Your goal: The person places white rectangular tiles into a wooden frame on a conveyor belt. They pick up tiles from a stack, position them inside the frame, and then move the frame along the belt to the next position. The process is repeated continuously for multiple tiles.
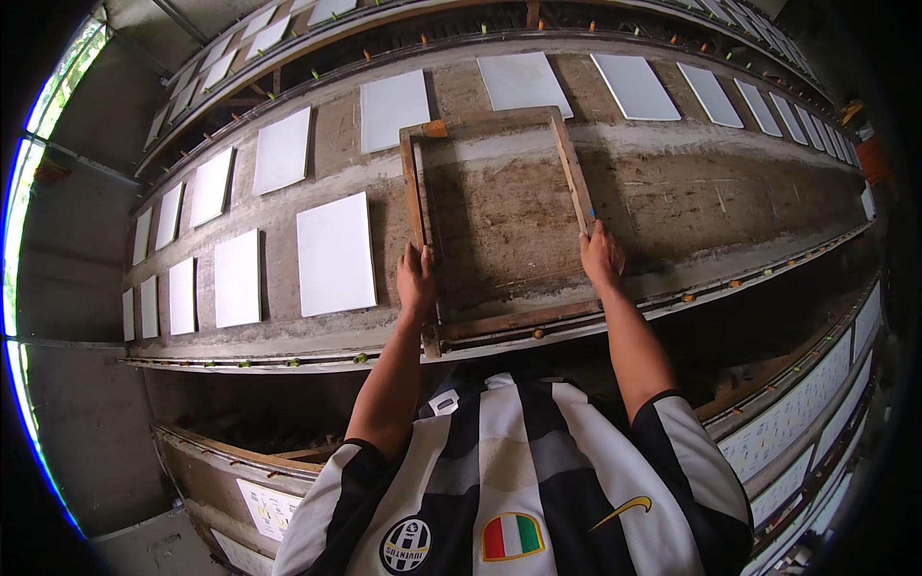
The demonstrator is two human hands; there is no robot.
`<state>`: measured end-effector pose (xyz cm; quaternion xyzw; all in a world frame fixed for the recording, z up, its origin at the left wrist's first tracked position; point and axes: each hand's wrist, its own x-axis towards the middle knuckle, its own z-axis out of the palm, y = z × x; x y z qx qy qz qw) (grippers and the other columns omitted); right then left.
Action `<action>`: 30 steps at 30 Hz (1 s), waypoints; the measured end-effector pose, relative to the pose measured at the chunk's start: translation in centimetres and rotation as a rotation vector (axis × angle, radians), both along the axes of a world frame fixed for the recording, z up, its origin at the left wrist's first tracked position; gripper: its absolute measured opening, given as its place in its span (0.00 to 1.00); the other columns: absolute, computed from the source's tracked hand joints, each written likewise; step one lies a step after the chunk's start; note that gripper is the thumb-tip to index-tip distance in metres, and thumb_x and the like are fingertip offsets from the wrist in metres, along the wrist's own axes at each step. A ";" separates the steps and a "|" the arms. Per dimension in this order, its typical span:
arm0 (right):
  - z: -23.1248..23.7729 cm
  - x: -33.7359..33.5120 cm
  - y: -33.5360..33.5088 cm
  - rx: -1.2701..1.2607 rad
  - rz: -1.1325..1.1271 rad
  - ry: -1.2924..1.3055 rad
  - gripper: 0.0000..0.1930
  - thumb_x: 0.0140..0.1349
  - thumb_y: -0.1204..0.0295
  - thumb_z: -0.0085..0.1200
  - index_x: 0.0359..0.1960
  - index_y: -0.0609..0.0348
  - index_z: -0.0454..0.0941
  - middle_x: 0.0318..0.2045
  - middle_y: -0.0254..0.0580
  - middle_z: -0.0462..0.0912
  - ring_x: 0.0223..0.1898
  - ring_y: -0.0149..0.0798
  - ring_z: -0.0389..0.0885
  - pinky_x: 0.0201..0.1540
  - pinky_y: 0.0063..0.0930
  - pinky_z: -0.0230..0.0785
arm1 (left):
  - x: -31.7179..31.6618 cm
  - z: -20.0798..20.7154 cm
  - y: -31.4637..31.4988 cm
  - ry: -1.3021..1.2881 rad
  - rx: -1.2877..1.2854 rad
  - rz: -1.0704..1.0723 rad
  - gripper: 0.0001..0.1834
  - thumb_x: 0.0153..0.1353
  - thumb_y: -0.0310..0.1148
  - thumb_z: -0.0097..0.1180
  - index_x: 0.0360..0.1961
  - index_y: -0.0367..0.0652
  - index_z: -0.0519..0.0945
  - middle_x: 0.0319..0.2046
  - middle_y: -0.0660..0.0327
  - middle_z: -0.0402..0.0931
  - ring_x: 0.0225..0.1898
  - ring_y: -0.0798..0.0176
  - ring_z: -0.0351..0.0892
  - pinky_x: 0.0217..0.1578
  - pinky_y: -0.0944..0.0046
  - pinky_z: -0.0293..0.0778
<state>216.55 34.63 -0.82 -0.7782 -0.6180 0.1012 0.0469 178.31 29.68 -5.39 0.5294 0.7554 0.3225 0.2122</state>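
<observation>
Both my hands grip a rectangular wooden frame [571, 165] over the long worn table. My left hand [416, 280] wraps round its left bar, and my right hand [602, 254] holds the right bar a little farther up. Through the frame the brown, stained table surface [672, 192] shows; whether mesh is stretched across it I cannot tell. An orange-brown patch [435, 128] marks the frame's far left corner. Left of my left hand lies a white rectangular panel [336, 254], the nearest of a row of several. Beyond the frame's far bar lies another white panel [524, 81].
A metal rail [288, 363] with small green and orange pieces runs along the near table edge. More white panels [636, 86] line the far side. Another table with panels [269, 36] stands behind. Printed sheets [792, 422] hang below on the right.
</observation>
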 end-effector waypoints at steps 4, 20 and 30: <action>1.0 -0.5 -0.1 -0.072 -0.051 0.006 0.29 0.74 0.56 0.49 0.69 0.61 0.65 0.51 0.55 0.83 0.50 0.54 0.84 0.49 0.49 0.80 | 0.2 -0.2 -0.1 0.045 0.025 0.009 0.32 0.74 0.49 0.50 0.69 0.37 0.67 0.53 0.37 0.75 0.54 0.33 0.76 0.54 0.45 0.73; 1.8 -0.6 -0.2 -0.131 -0.094 0.017 0.28 0.74 0.55 0.49 0.69 0.58 0.65 0.54 0.56 0.81 0.53 0.58 0.82 0.51 0.52 0.78 | 1.3 0.5 -0.3 0.038 0.038 0.025 0.29 0.75 0.44 0.50 0.69 0.36 0.68 0.50 0.38 0.73 0.52 0.33 0.74 0.54 0.46 0.71; -0.5 0.1 0.2 -0.043 -0.067 0.021 0.29 0.72 0.58 0.53 0.68 0.62 0.66 0.60 0.64 0.75 0.62 0.61 0.75 0.61 0.52 0.72 | 0.8 -1.1 0.1 -0.007 0.130 0.011 0.27 0.74 0.40 0.51 0.68 0.37 0.68 0.52 0.39 0.71 0.54 0.35 0.70 0.58 0.45 0.67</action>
